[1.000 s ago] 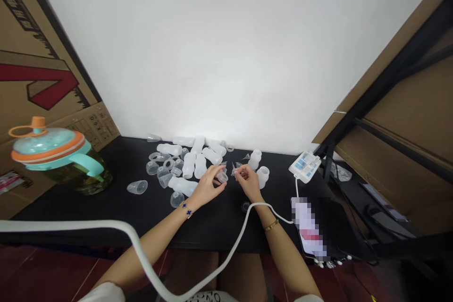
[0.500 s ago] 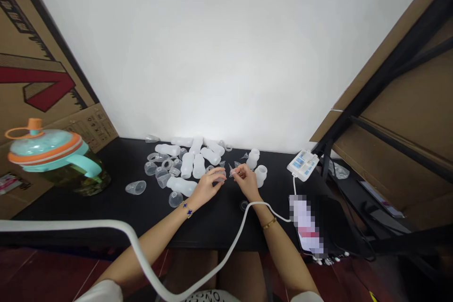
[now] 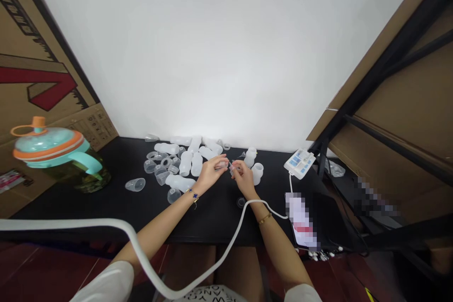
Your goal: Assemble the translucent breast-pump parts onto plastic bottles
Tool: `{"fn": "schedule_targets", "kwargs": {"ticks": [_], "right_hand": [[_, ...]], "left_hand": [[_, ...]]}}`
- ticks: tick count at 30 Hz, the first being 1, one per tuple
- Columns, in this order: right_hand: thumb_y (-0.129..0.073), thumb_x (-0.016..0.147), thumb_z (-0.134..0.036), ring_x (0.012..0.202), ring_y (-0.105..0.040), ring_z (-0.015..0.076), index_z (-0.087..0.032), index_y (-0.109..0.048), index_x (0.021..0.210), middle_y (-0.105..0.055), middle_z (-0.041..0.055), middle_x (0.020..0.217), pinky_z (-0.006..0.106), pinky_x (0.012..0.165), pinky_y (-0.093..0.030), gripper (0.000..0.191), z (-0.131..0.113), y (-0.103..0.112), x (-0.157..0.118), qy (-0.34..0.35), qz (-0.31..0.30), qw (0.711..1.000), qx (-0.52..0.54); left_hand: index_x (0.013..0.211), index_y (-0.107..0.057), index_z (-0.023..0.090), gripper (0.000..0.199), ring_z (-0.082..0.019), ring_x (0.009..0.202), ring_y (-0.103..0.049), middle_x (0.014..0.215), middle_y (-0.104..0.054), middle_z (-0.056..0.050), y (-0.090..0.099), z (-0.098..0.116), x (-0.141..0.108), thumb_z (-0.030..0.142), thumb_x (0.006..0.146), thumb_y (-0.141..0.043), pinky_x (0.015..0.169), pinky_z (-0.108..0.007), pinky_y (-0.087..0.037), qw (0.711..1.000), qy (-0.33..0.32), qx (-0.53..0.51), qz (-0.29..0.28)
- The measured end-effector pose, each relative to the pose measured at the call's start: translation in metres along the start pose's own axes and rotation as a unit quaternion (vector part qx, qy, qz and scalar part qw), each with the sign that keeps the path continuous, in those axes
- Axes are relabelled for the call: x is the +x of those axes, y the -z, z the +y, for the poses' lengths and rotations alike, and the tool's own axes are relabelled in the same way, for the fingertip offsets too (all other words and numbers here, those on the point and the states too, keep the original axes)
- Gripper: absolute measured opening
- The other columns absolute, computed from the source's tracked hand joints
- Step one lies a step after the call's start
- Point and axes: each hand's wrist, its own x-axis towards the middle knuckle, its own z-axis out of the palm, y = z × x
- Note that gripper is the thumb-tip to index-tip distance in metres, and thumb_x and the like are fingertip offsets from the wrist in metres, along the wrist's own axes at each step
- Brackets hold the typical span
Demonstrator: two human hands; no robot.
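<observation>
My left hand (image 3: 210,173) is closed on a clear, rounded plastic piece (image 3: 222,164). Close to it, my right hand (image 3: 243,180) pinches a small clear piece with a thin tip (image 3: 231,167); its exact kind is hard to make out. To the left lie several frosted white bottles, such as one standing out in the middle (image 3: 186,164) and one beside my left wrist (image 3: 180,182). Among them are clear domes (image 3: 173,195) and clear rings (image 3: 165,163). Two short white bottles (image 3: 257,173) stand just beyond my right hand. A small round part (image 3: 241,202) rests under my right wrist.
A large jug (image 3: 85,165) with a turquoise lid stands at the left. A clear pointed cover (image 3: 135,184) lies near it. On the right are a white power strip (image 3: 299,163) and a phone (image 3: 302,222). A white cable (image 3: 123,226) crosses in front of my arms.
My hands have drawn closer together, the left one moving right and slightly up, so the two held pieces nearly meet. The view has shifted slightly.
</observation>
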Motion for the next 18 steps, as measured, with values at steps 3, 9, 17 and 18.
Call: {"fn": "schedule_targets", "kwargs": {"ticks": [3,9,17,18], "right_hand": [[-0.058,0.089,-0.046,0.056,-0.064,0.0140,-0.023,-0.059,0.098,-0.070,0.0018,0.085,0.024,0.050,-0.048,0.024,0.001,0.001,0.001,0.003,0.004,1.000,0.007],[-0.062,0.089,-0.052,0.054,-0.062,0.0127,-0.023,-0.057,0.096,-0.073,0.0038,0.091,0.025,0.050,-0.049,0.031,-0.003,0.000,0.000,0.000,0.008,0.999,0.045],[-0.066,0.087,-0.053,0.056,-0.062,0.0142,-0.023,-0.057,0.096,-0.074,0.0047,0.088,0.026,0.051,-0.048,0.033,-0.006,0.002,-0.003,-0.006,0.018,0.998,0.063],[-0.067,0.086,-0.053,0.055,-0.061,0.0141,-0.023,-0.058,0.095,-0.074,0.0040,0.086,0.026,0.051,-0.047,0.033,-0.006,0.003,-0.003,-0.009,0.018,0.997,0.072]], "left_hand": [[0.106,-0.070,0.017,0.033,-0.019,0.083,-0.073,0.122,-0.070,-0.011,-0.006,0.002,0.004,0.033,0.078,-0.077,0.075,-0.031,-0.061,0.998,0.047,-0.052,0.001],[0.099,-0.064,0.015,0.042,-0.022,0.090,-0.073,0.103,-0.075,-0.011,-0.007,-0.001,0.003,0.049,0.077,-0.078,0.071,-0.028,-0.059,0.980,0.103,-0.169,0.027],[0.093,-0.057,0.015,0.040,-0.021,0.083,-0.076,0.103,-0.076,-0.016,-0.003,-0.003,-0.007,0.051,0.085,-0.072,0.070,-0.027,-0.060,0.919,0.221,-0.326,0.026],[0.094,-0.057,0.015,0.037,-0.020,0.080,-0.076,0.102,-0.076,-0.016,-0.003,-0.004,-0.008,0.050,0.089,-0.068,0.069,-0.026,-0.060,0.908,0.231,-0.350,0.019]]}}
